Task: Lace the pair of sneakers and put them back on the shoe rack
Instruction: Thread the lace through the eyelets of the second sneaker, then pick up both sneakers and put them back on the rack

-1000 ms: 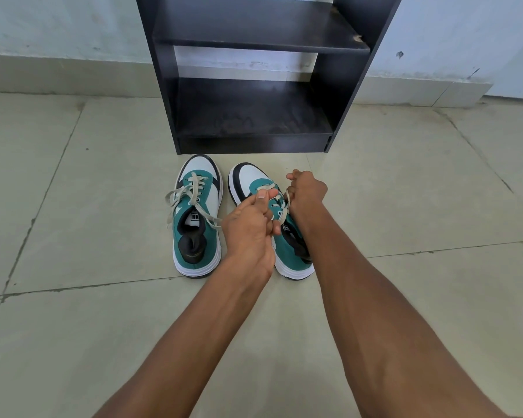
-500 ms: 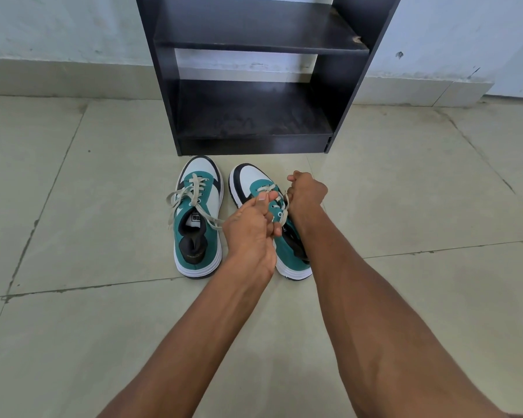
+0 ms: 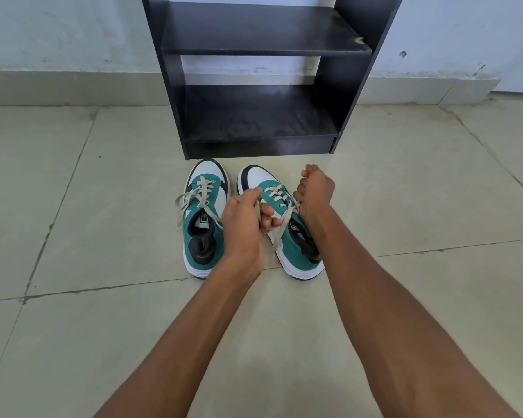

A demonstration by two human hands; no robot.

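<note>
Two hands pull one lace [image 3: 280, 227] on the right sneaker [image 3: 280, 218], which sits on the floor [image 3: 103, 236] by the shoe rack [image 3: 254, 70]. Your left hand [image 3: 243, 224] pinches one end. Your right hand [image 3: 314, 193] grips the other. Pull both ends evenly, gently, until snug.

teal-white sneakers [image 3: 207, 218], seemingly black rack [image 3: 254, 70]

tongue labels [image 3: 205, 219] blurred, no readable text
</note>
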